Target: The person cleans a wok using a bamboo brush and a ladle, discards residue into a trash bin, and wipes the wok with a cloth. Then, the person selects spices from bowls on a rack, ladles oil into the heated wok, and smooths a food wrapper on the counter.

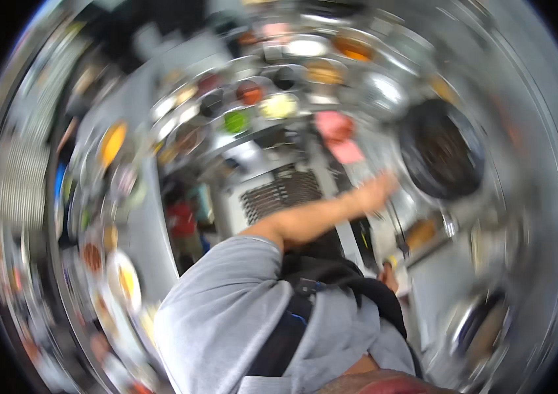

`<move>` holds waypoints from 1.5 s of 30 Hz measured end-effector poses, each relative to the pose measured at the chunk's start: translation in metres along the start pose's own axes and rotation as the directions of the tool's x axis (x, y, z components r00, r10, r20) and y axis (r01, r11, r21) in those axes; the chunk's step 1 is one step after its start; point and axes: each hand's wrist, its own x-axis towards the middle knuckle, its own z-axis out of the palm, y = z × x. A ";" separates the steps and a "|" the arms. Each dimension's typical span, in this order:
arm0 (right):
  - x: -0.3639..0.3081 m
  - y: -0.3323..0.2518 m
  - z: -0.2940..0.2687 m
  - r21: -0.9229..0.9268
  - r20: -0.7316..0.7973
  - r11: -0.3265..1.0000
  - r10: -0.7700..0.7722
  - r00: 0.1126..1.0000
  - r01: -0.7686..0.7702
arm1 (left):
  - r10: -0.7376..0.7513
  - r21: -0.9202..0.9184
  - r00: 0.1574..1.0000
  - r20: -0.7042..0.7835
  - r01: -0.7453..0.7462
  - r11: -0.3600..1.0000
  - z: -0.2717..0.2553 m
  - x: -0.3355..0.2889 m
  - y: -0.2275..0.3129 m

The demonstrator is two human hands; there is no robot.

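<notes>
A: Over by the big dark wok (442, 150), upper right — that's where the left hand (376, 192) is, arm stretched out from the grey sleeve (226, 308). Very blurred frame.

B: Grip state?

A: Cannot tell. Fingers smear together; looks like nothing in the hand, but I won't call it wide or narrow. It sits just beside the wok's near rim, touching or not I can't say.

B: Right hand?

A: Only a bit of it, low near the body (389, 276). Grip cannot be read either.

B: Progress?

A: My guess is early — a reach toward the wok, no contact confirmed, wok sitting on the steel surface (541, 197) by the stove. Anything with it is left to do.

B: Surroundings?

A: Row of small bowls (252, 105) with coloured ingredients above, pink cloth (334, 125) between them and the hand, plates (124, 282) at left.
</notes>
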 end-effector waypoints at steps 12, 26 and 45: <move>0.039 -0.078 0.039 0.198 0.821 0.786 -0.459 0.339 0.585 | -0.687 0.300 -0.321 0.652 0.941 -0.155 0.040 -0.527 0.183; -0.056 -0.027 0.071 0.213 0.911 0.558 -0.409 0.042 0.802 | -0.747 -0.560 -0.555 -0.367 0.773 -0.299 -0.104 -0.585 0.403; -0.184 0.036 0.043 -0.018 0.908 0.490 -0.356 0.219 0.872 | -0.609 -0.219 -0.625 -0.487 0.763 -0.608 -0.186 -0.789 0.416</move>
